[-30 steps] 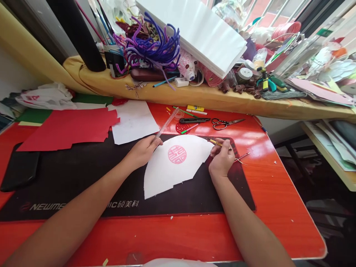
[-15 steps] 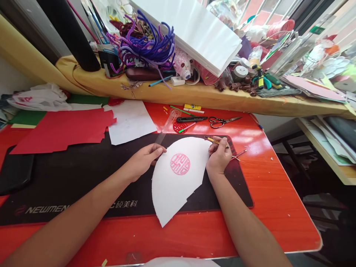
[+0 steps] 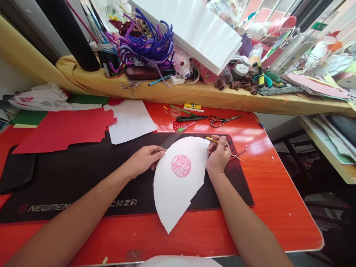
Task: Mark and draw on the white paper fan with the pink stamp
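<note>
Turned since a moment ago, the white paper wedge [image 3: 178, 189] now aims its pointed tip at the person, where before the tip lay out to the left. Its long axis runs near to far, leaning slightly right at the far, curved edge. It lies on the black mat [image 3: 69, 174], tip over the mat's front border onto the red worktop [image 3: 267, 193], with a pink round emblem [image 3: 181, 165] on its upper half. The left hand [image 3: 144, 159] pinches the near end of a clear ruler [image 3: 171, 140] at the wedge's upper left edge. The right hand [image 3: 218, 157], resting on the right edge, grips a thin yellow tool [image 3: 214, 140] lying crosswise.
</note>
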`<state>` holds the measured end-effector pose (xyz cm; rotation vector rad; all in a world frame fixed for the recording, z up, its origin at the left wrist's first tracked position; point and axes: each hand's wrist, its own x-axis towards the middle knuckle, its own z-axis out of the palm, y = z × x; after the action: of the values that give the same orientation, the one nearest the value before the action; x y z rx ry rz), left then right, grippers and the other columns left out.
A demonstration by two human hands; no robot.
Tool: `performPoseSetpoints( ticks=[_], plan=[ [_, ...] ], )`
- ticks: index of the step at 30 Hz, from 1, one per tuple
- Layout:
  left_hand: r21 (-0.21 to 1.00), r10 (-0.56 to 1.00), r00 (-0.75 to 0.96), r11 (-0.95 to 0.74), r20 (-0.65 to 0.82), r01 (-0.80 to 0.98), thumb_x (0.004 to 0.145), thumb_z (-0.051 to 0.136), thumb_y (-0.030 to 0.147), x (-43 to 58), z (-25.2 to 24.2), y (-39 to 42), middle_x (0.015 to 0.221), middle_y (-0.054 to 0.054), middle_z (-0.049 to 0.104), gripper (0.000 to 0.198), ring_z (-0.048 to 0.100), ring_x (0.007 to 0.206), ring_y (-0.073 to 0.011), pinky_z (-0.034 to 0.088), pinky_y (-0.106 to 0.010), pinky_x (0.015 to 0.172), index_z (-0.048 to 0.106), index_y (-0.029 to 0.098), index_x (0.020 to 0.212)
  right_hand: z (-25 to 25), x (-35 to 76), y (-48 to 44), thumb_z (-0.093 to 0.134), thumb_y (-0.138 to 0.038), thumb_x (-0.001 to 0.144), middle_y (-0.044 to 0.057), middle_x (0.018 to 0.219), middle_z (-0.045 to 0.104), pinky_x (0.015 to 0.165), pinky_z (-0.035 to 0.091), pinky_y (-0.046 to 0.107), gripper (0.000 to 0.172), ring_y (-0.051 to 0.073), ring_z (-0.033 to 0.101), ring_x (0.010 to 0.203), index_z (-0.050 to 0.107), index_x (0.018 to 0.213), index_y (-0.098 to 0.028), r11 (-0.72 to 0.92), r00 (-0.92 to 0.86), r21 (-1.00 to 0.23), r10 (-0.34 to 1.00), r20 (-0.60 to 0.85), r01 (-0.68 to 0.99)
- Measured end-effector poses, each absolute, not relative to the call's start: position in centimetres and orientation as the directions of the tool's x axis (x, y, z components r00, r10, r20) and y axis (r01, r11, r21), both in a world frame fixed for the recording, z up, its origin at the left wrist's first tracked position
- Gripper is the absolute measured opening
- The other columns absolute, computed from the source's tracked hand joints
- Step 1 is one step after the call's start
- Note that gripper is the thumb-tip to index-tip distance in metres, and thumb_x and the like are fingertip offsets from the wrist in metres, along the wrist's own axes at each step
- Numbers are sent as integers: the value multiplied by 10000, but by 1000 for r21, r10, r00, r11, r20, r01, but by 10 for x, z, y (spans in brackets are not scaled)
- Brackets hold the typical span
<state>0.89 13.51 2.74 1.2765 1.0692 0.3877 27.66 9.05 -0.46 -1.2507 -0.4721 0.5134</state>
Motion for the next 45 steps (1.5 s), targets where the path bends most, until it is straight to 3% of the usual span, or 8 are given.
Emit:
performPoseSetpoints(
  ticks=[10,15,18,26,45],
  plan=[
    [895,791,465,224,-399,387,763,813,668,-8,23,154,712,-1,650,515,467,585,-136,369,-282,549,847,215,1007,-2,281,86,696,-763,929,-65,511,551,452,326,240,581,105,447,453,746,905,-184,253,815,-964,573,85,-76],
    [873,707,542,232,-454,429,721,865,635,-20,29,181,952,-49,814,495,663,751,-210,491,-303,631,877,249,1030,4,282,83,700,-743,942,-67,517,541,444,316,244,562,107,446,450,746,908,-185,249,817,-965,571,79,-80],
    [869,680,587,159,-440,468,710,881,597,-24,33,197,965,-43,826,456,697,809,-226,519,-301,688,891,253,1009,9,285,81,741,-740,913,-63,511,542,439,320,238,560,105,445,457,757,894,-181,254,805,-962,589,71,-101],
    [853,618,650,66,-442,518,767,864,564,-28,33,215,903,-34,790,444,606,730,-176,411,-289,639,892,235,1064,3,297,76,759,-742,919,-56,513,556,439,330,226,564,108,457,470,759,895,-179,222,762,-971,643,74,-93],
    [862,618,661,52,-425,505,795,863,587,-30,28,213,932,-44,795,475,631,787,-195,430,-286,649,884,229,1107,0,299,67,776,-706,921,-44,526,563,452,327,246,547,111,465,469,768,907,-159,203,722,-970,690,44,-135]
  ],
)
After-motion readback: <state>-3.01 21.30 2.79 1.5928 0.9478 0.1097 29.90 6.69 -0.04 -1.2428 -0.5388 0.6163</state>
